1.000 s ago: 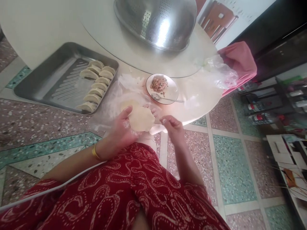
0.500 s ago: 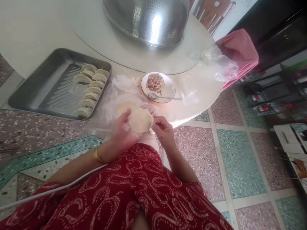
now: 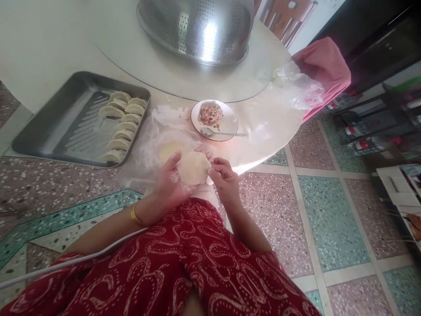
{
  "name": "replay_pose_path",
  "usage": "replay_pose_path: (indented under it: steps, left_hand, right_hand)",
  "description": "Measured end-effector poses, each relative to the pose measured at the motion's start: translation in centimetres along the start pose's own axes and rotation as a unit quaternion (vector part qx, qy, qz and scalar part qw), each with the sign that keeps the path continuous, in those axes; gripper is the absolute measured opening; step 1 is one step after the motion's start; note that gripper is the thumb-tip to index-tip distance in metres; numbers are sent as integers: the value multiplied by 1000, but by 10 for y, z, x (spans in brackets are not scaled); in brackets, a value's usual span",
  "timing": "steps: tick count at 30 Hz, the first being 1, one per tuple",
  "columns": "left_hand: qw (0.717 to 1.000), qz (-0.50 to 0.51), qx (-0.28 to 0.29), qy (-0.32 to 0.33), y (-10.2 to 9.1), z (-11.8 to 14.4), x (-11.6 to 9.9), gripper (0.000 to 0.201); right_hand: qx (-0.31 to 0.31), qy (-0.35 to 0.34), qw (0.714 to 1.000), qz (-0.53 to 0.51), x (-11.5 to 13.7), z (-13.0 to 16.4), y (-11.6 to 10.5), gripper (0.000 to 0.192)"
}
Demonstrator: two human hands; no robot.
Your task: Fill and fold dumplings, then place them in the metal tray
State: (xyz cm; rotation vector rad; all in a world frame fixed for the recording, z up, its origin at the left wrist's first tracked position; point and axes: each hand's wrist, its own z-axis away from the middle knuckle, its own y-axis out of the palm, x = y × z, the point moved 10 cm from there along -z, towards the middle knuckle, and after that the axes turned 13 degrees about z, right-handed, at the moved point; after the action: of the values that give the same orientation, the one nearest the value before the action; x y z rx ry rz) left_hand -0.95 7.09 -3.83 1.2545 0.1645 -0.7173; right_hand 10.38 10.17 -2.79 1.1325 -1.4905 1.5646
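A round, pale dumpling wrapper (image 3: 194, 168) lies across the palm and fingers of my left hand (image 3: 171, 182), whose thumb stands up at its left side. Flour whitens that palm. The thumb and fingers of my right hand (image 3: 225, 177) pinch the wrapper's right edge. Behind it, a second pale piece of dough (image 3: 170, 150) rests on a crumpled clear plastic bag (image 3: 141, 147). Just beyond my hands stands a white plate (image 3: 231, 122) with minced filling (image 3: 210, 115) and a metal spoon (image 3: 223, 133).
A dark metal tray (image 3: 42, 127) at the left holds several folded dumplings (image 3: 125, 126). An upturned perforated steel colander (image 3: 197, 35) sits on the round glass turntable (image 3: 118, 48). At the right are a plastic bag (image 3: 299, 87) and a pink cloth-covered chair (image 3: 324, 70).
The camera view has shifted slightly. Both hands keep nearly the same pose on the wrapper, and the plate, tray and colander stay in their places.
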Motion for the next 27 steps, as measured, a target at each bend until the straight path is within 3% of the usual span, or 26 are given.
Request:
replay_pose_path:
  steps: [4, 8, 14, 20, 27]
  left_hand:
    - [1000, 17, -12, 1, -3, 1, -2, 67]
    - [990, 133, -42, -16, -5, 2, 0, 58]
    - [963, 259, -67, -41, -2, 4, 9, 46]
    - [951, 289, -87, -64, -3, 4, 16, 44]
    - [947, 305, -72, -70, -5, 3, 14, 57]
  right_hand:
    - [11, -14, 1000, -5, 1, 4, 0, 13]
    - [-5, -24, 999, -23, 1, 7, -6, 16]
    - [-2, 38, 997, -64, -8, 3, -2, 12]
    - [-13, 23, 996, -87, -9, 1, -1, 9]
    - [-28, 15, 998, -63, -19, 6, -10, 12]
